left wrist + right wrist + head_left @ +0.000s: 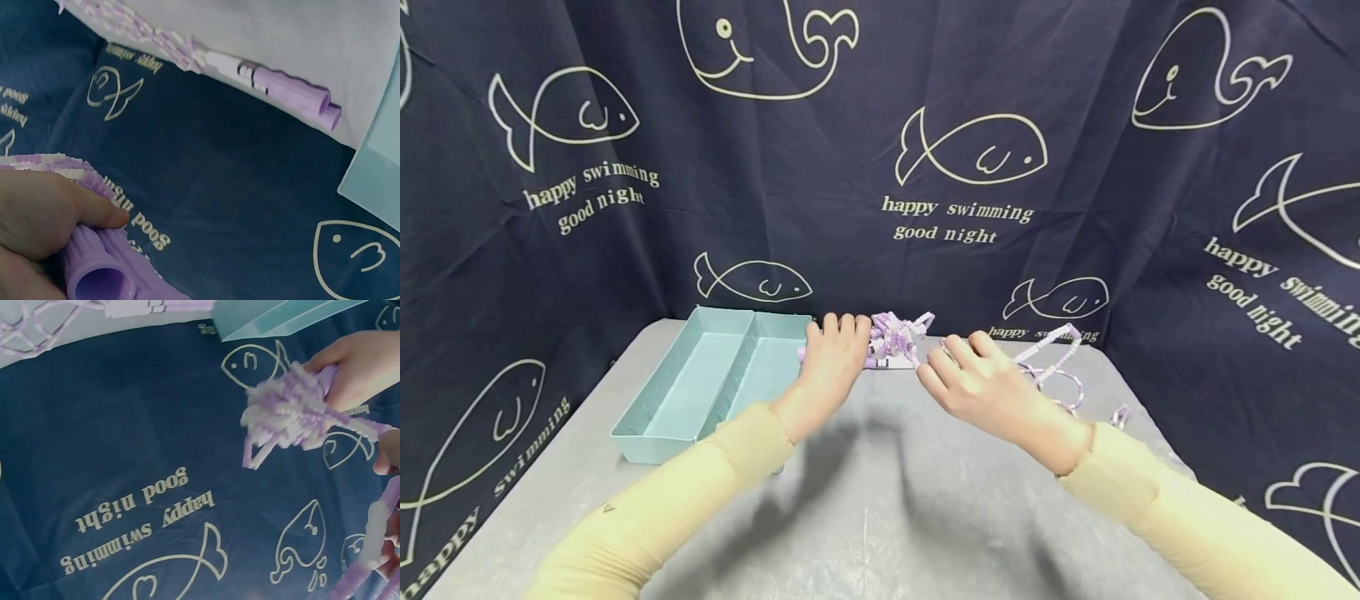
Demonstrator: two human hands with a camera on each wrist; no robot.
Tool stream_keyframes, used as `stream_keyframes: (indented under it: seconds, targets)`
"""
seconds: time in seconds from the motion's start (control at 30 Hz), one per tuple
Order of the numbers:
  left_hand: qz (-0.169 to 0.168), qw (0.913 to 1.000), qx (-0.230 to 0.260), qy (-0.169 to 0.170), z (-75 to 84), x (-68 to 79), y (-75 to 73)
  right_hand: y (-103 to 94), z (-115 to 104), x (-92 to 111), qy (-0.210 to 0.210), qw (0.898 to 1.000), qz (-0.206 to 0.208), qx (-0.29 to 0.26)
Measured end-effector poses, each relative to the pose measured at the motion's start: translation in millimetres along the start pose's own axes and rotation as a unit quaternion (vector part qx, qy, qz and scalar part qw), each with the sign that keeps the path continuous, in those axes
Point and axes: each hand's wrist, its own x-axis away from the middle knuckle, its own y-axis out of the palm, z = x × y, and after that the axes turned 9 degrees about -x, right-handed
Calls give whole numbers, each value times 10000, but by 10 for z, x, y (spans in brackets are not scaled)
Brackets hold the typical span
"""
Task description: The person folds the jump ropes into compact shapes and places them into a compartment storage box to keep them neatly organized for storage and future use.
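Head view: two hands raised over a grey surface (880, 500) backed by a dark blue curtain (1075, 183) printed with fish and whales. The left hand (833, 360) grips a bunched purple-and-white skipping rope (895, 337) at the far middle of the surface; the left wrist view shows its thumb and fingers curled round the ribbed purple handles (103, 275), with the beaded cord looped above them. The right hand (981, 383), just right of the bundle, has its fingers bent around a strand of that cord (375, 531), seen at the edge of the right wrist view. A second beaded rope (1060, 367) lies loose on the surface to the far right, its purple handles (294, 94) resting near the curtain. A light blue two-compartment tray (658, 433) stands at the left.
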Motion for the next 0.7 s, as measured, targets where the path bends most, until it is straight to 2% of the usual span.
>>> stream_keyframes:
  seconds: [0.13, 0.33, 0.53, 0.7]
  targets:
    - [-80, 9999, 42, -56, 0, -39, -27, -34, -51, -42, -215, 9997, -27, -110]
    - [135, 9996, -103, 244, 98, 28, -77, -36, -40, -89, -381, 9992, -89, -99]
    - [373, 9946, -286, 920, 150, 107, -121, -6, 20, -87, -606, 9980, -107, -163]
    - [484, 9838, -525, 1646, 203, 152, -191, -1, 89, -124, -757, 9964, -370, -23]
